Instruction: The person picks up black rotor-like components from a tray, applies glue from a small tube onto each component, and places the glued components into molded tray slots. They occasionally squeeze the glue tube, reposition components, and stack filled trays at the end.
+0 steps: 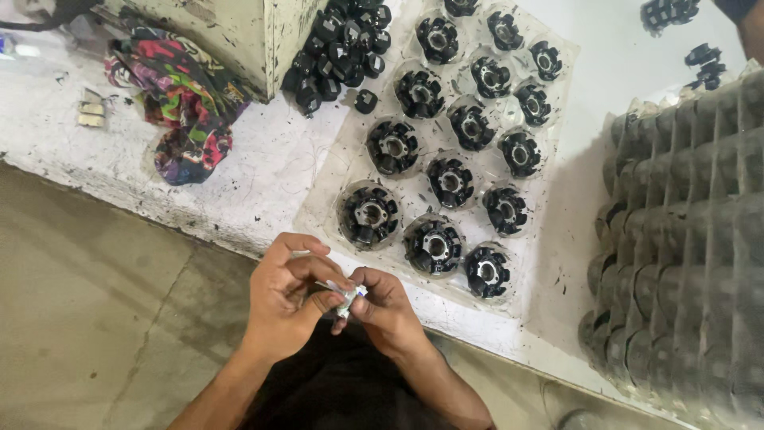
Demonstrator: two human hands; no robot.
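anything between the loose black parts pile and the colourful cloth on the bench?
Head view: the corner of a worn cream metal box sits between the loose black parts pile and the colourful cloth; below it, only bare white bench.

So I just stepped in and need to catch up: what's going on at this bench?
A person holds a small packet between both hands, left hand and right hand, just off the bench edge. On the bench lies a clear tray with black round parts in its pockets, loose black pieces behind it, stacked trays at right, and a colourful cloth at left.
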